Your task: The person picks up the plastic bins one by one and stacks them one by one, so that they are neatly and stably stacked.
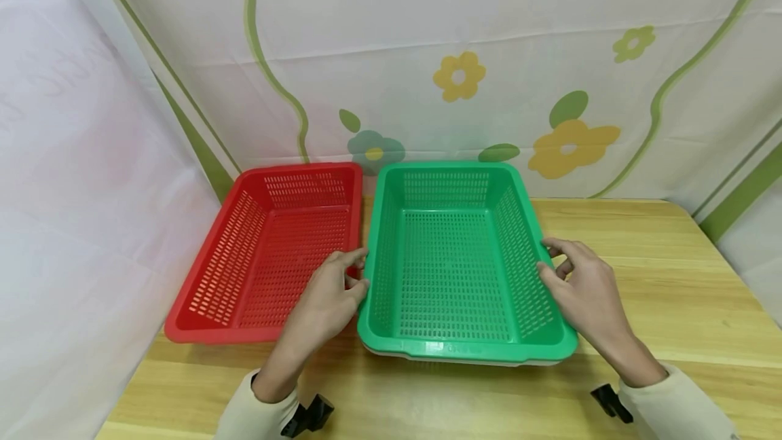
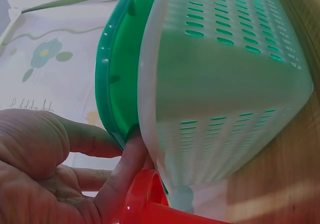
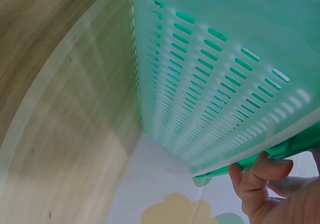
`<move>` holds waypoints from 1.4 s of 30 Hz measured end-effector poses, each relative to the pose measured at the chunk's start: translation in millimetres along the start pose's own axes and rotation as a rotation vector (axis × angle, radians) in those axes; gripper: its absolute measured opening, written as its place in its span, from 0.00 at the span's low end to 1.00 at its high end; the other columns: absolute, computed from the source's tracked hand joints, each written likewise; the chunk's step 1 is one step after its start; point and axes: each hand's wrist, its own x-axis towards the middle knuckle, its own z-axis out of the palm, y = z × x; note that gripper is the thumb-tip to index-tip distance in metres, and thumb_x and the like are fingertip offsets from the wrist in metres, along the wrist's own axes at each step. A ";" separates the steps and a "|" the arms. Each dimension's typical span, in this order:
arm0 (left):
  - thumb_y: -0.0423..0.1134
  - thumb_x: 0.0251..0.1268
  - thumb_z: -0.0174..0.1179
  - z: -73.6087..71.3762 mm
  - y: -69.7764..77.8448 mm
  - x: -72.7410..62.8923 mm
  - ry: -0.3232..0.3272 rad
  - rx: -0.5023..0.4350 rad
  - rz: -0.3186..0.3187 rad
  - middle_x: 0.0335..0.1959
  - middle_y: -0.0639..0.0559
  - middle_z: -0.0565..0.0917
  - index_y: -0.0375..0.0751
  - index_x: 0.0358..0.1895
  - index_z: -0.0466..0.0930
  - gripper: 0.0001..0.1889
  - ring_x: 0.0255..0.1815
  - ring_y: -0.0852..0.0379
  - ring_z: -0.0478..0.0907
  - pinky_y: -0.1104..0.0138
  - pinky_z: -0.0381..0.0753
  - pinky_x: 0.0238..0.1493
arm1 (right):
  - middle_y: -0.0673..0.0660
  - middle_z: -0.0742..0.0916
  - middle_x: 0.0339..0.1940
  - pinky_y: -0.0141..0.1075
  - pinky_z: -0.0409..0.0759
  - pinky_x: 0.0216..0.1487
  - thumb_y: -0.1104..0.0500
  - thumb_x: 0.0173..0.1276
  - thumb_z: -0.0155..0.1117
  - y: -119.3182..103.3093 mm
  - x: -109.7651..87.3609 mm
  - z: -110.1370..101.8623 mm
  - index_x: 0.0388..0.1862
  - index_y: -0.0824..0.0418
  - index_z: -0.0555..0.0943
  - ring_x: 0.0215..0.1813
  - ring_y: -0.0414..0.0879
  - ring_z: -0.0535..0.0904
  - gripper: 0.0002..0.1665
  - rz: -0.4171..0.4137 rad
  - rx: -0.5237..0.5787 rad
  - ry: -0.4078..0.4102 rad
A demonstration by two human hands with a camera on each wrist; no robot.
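A green plastic basket point(image 1: 467, 347) with slotted walls stands nested in a white basket point(image 2: 220, 84), whose pale rim shows just below the green one. My left hand point(image 1: 326, 297) holds the green basket's left rim; in the left wrist view a finger reaches into the gap between the green and white rims. On the opposite side, my right hand point(image 1: 586, 290) grips the right rim, its fingers point(image 3: 265, 171) curled beneath the green edge. Nothing lies inside the green basket.
A red basket point(image 1: 244, 335) of similar shape stands close on the left, its right rim beside my left hand. All stand on a wooden table point(image 1: 666, 290). A white cloth point(image 1: 379, 26) printed with flowers hangs behind.
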 end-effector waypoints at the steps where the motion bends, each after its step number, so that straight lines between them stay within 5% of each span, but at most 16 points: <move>1: 0.28 0.74 0.58 -0.2 0.3 -0.2 0.004 0.005 0.001 0.55 0.43 0.79 0.35 0.74 0.73 0.27 0.41 0.55 0.78 0.72 0.76 0.29 | 0.65 0.87 0.46 0.32 0.69 0.21 0.67 0.71 0.67 -0.2 -0.2 0.0 0.61 0.70 0.83 0.33 0.33 0.74 0.21 0.001 -0.001 -0.003; 18: 0.28 0.71 0.62 -0.3 1.4 -2.5 0.041 0.041 0.011 0.52 0.44 0.82 0.34 0.70 0.78 0.24 0.39 0.56 0.79 0.72 0.74 0.25 | 0.64 0.85 0.42 0.32 0.68 0.22 0.65 0.72 0.68 0.1 0.4 -1.4 0.63 0.71 0.82 0.32 0.36 0.74 0.22 0.024 -0.004 -0.041; 29: 0.28 0.70 0.62 1.8 4.0 -4.0 0.058 0.072 0.021 0.49 0.45 0.82 0.34 0.70 0.78 0.24 0.36 0.58 0.77 0.73 0.71 0.24 | 0.73 0.84 0.57 0.31 0.74 0.23 0.64 0.75 0.64 -0.4 0.2 -2.5 0.65 0.72 0.80 0.42 0.63 0.86 0.22 0.034 0.027 -0.070; 42: 0.31 0.68 0.66 5.8 5.9 -3.6 0.090 0.183 0.035 0.43 0.49 0.83 0.35 0.67 0.81 0.23 0.42 0.53 0.79 0.65 0.75 0.36 | 0.72 0.83 0.54 0.31 0.73 0.21 0.65 0.74 0.65 0.5 -0.9 0.7 0.65 0.72 0.80 0.33 0.45 0.82 0.23 0.028 0.022 -0.048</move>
